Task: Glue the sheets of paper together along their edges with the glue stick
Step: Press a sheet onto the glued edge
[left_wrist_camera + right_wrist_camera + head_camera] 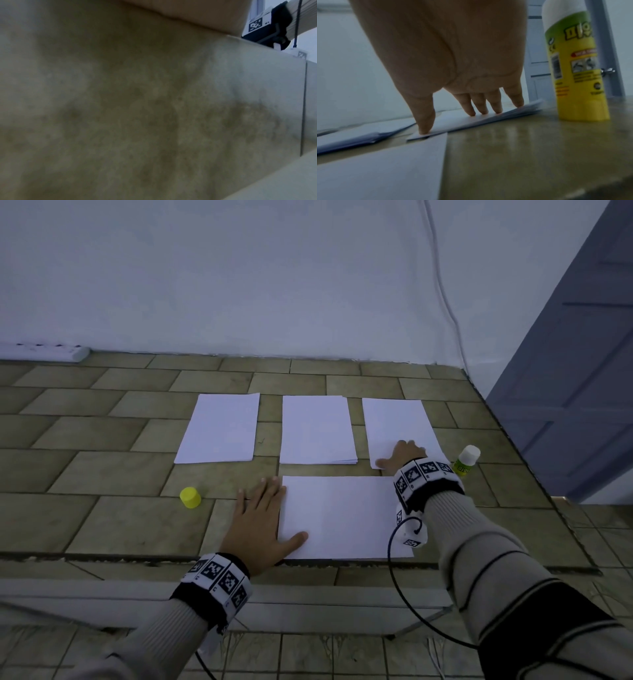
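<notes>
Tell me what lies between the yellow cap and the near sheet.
Only the left hand, flat on the table, thumb on the sheet; seen in the head view. Cap stands apart.

Four lots of white paper lie on the tiled table: three in a far row, the left stack (219, 428), the middle stack (317, 429) and the right stack (397, 422), plus one near sheet (342, 518) lying crosswise. There is one glue stick (466, 461) at the right, one yellow cap (190, 497) at the left, and two hands.

Matt white paper sheets (342, 515) on a glossy tile-patterned table (102, 474) (mottled); glue stick (576, 67) smooth plastic.
</notes>
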Available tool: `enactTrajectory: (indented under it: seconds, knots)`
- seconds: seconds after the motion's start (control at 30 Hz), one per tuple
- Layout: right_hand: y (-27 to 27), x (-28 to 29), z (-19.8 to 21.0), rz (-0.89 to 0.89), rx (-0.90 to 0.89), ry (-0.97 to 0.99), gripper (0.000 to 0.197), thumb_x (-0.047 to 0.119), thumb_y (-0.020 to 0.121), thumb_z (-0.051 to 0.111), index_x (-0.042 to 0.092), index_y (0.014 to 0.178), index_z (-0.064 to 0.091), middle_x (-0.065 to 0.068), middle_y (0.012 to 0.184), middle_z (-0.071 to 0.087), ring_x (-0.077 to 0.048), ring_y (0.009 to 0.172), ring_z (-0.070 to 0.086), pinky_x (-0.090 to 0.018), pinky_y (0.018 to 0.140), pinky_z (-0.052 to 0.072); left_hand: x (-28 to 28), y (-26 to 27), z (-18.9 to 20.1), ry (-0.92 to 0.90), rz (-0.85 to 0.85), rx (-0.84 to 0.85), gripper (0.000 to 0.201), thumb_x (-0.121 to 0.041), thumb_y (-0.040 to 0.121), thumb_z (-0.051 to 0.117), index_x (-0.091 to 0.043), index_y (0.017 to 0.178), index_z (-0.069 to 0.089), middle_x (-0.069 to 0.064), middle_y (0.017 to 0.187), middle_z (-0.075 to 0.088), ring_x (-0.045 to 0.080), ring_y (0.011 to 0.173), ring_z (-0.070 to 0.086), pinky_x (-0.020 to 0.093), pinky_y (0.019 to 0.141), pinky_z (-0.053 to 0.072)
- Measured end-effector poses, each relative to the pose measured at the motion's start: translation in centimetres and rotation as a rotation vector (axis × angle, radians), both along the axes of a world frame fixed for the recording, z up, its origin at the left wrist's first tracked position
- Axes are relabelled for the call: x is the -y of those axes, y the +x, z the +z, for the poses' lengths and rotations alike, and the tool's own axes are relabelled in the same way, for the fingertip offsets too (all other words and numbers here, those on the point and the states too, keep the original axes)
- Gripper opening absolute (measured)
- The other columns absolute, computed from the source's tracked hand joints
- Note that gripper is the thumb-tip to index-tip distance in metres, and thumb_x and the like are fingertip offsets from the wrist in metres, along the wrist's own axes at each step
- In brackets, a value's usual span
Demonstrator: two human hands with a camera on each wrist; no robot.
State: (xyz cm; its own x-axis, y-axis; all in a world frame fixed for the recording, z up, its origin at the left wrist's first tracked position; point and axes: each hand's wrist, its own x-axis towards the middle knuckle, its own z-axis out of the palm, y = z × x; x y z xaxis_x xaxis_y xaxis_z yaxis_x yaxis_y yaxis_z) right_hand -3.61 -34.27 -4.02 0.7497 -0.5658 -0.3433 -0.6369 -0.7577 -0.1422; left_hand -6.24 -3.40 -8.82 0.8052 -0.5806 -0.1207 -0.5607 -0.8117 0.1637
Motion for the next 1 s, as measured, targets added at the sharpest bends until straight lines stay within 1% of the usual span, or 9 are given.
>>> enactTrajectory:
  seconds: [0.17,0.3,0.43,0.57,0.7,0.8,0.83,0.93,1.0]
  knots:
    - [0.1,0.6,0.0,0.042,0.023,-0.024,0.050,0.049,0.085,0.063,0.007,0.109,0.052,-0.014,0.120,0.057,-0.034,0.113,0.053,-0.054,0.104,0.035,0.0,0.1,-0.2,0.026,0.003,0.005,0.125,-0.092,0.058,-0.019,-0.017,0.156,-0.001,-0.001,0.162,-0.014,0.015,0.148,-0.018,0.049,0.119,-0.011]
    - [-0.3,0.9,0.6,0.004,0.097,-0.044,0.041,0.038,0.090,0.056,0.011,0.121,0.051,-0.009,0.126,0.056,-0.030,0.118,0.050,-0.049,0.106,0.031,0.0,0.0,-0.2,-0.018,0.008,0.000,0.121,-0.091,0.061,-0.018,-0.017,0.156,-0.002,-0.002,0.163,-0.012,0.014,0.148,-0.017,0.048,0.120,-0.011]
    - [-1.5,1.4,1.6,-0.061,0.289,0.110,0.044,0.043,0.090,0.053,0.013,0.124,0.051,-0.009,0.124,0.058,-0.030,0.113,0.053,-0.047,0.102,0.038,0.0,-0.2,0.1,-0.156,0.037,-0.030,0.118,-0.089,0.065,-0.018,-0.015,0.156,-0.003,-0.001,0.164,-0.002,0.012,0.149,-0.009,0.045,0.120,-0.010]
    - [-4.1,-0.2,3.4,0.019,0.590,0.321,0.043,0.032,0.089,0.062,0.010,0.125,0.055,-0.006,0.121,0.060,-0.021,0.107,0.054,-0.028,0.088,0.040,-0.1,0.0,0.1,-0.512,0.136,-0.114,0.112,-0.090,0.073,0.000,-0.014,0.153,0.023,-0.004,0.156,0.029,0.012,0.148,0.016,0.039,0.122,-0.004]
    - [-7.6,-1.9,4.3,0.156,0.723,0.504,0.039,0.026,0.081,0.074,0.022,0.118,0.061,0.002,0.123,0.055,-0.009,0.110,0.047,-0.020,0.082,0.036,-0.2,0.3,0.6,-0.875,0.290,-0.233,0.078,-0.073,0.084,0.021,-0.023,0.135,0.052,-0.014,0.136,0.048,0.013,0.135,0.040,0.045,0.119,0.020]
    - [-9.6,-2.2,3.4,0.283,0.712,0.516,0.042,0.027,0.074,0.080,0.043,0.107,0.059,0.004,0.140,0.045,-0.012,0.129,0.038,-0.031,0.103,0.032,-0.3,1.4,1.3,-1.026,0.329,-0.352,0.051,-0.077,0.087,0.025,-0.052,0.117,0.058,-0.004,0.136,0.056,0.013,0.131,0.047,0.047,0.114,0.032]
    - [-10.2,-2.2,3.1,0.337,0.699,0.511,0.045,0.026,0.073,0.080,0.047,0.105,0.058,0.004,0.144,0.041,-0.013,0.133,0.034,-0.034,0.108,0.029,-0.1,1.6,2.2,-1.095,0.362,-0.410,0.042,-0.073,0.088,0.030,-0.055,0.115,0.056,-0.003,0.130,0.060,0.014,0.125,0.053,0.046,0.110,0.037]
    - [-11.2,-2.5,2.1,0.443,0.667,0.501,0.049,0.021,0.072,0.081,0.048,0.104,0.058,0.002,0.152,0.033,-0.017,0.141,0.026,-0.042,0.115,0.023,0.8,2.4,4.6,-1.272,0.434,-0.673,0.059,-0.070,0.077,0.046,-0.038,0.126,0.047,-0.005,0.107,0.069,0.014,0.095,0.068,0.033,0.080,0.056]
    - [-11.6,-2.6,1.3,0.483,0.652,0.491,0.049,0.020,0.072,0.081,0.049,0.104,0.058,0.001,0.154,0.029,-0.019,0.144,0.021,-0.049,0.116,0.022,1.2,2.4,5.6,-1.246,0.421,-0.776,0.071,-0.064,0.080,0.064,-0.025,0.136,0.045,-0.002,0.109,0.066,0.016,0.093,0.068,0.038,0.072,0.059]
